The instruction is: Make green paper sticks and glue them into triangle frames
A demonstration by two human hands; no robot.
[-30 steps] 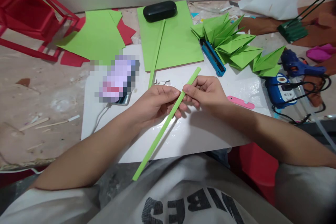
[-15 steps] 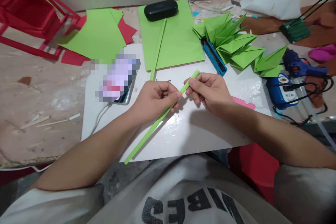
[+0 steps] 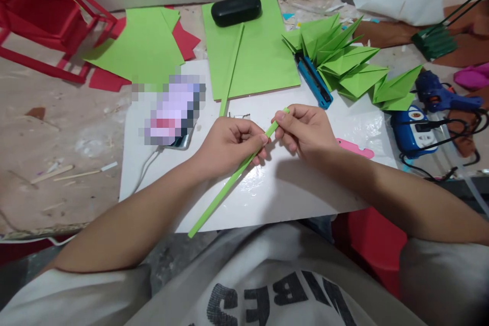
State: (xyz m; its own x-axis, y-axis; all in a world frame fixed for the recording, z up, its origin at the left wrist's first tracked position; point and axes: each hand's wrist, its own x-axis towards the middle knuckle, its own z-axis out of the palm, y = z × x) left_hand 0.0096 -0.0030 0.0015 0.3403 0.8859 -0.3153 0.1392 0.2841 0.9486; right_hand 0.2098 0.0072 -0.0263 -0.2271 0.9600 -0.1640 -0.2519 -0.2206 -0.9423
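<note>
A narrow green paper strip [image 3: 217,200] runs slantwise between my hands, its lower end hanging near the front edge of a white board [image 3: 298,204]. My left hand [image 3: 237,143] pinches it partway along, thumb on top. Close to its upper end, my right hand [image 3: 303,127] grips it between thumb and fingers. Just beyond my left hand, a second green strip [image 3: 233,69] lies partly over a green paper sheet [image 3: 263,56]. Folded green paper pieces [image 3: 351,69] stand in a cluster at the right, beside a blue box cutter [image 3: 314,81].
A black case [image 3: 236,10] rests on the green sheet. A phone [image 3: 171,109] with a cable is at the left. Further left stands a red paper chair model [image 3: 46,15]. To the right are a blue glue gun [image 3: 439,94], a blue power adapter [image 3: 414,132] and a pink cutter [image 3: 355,148].
The strip's upper end shows less beyond my right hand, and its lower end has shifted slightly right. Both hands keep their pinch. The whole view has shifted a little.
</note>
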